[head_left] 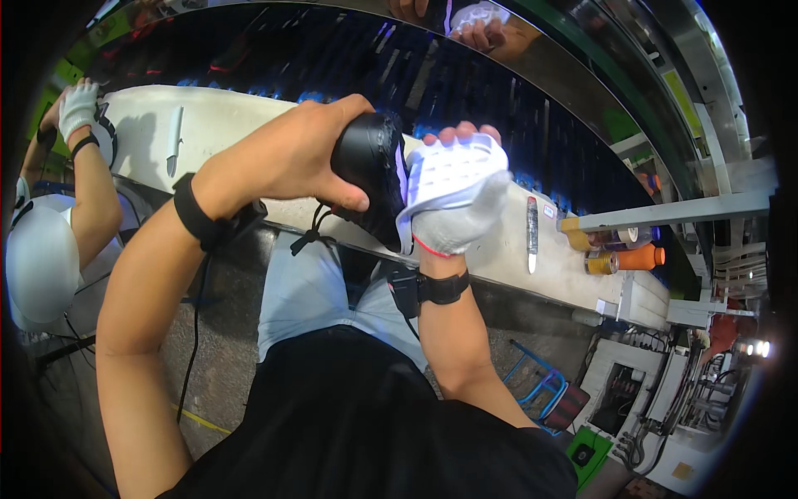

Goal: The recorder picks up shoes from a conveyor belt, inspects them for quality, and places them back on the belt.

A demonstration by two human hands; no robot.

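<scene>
Above the bench's near edge, my bare left hand [307,154] is wrapped round a black shoe upper [366,170], thumb on its near side. Dark laces [312,231] dangle below it. In my right hand [461,212], which wears a white glove with bare fingertips, is a white shoe sole [457,170] with a grid of hollows. The sole stands along the upper's right side and touches it toward the near end; whether the two are joined I cannot tell. Bright violet light falls on the sole. Both wrists carry black straps.
A pale bench [224,112] runs across, with a dark slatted conveyor [332,58] behind it. A knife [532,237] lies at right, near an orange bottle [640,258] and jars. A white blade-like tool [174,141] lies left. Far left, another person's gloved hand [79,108] works.
</scene>
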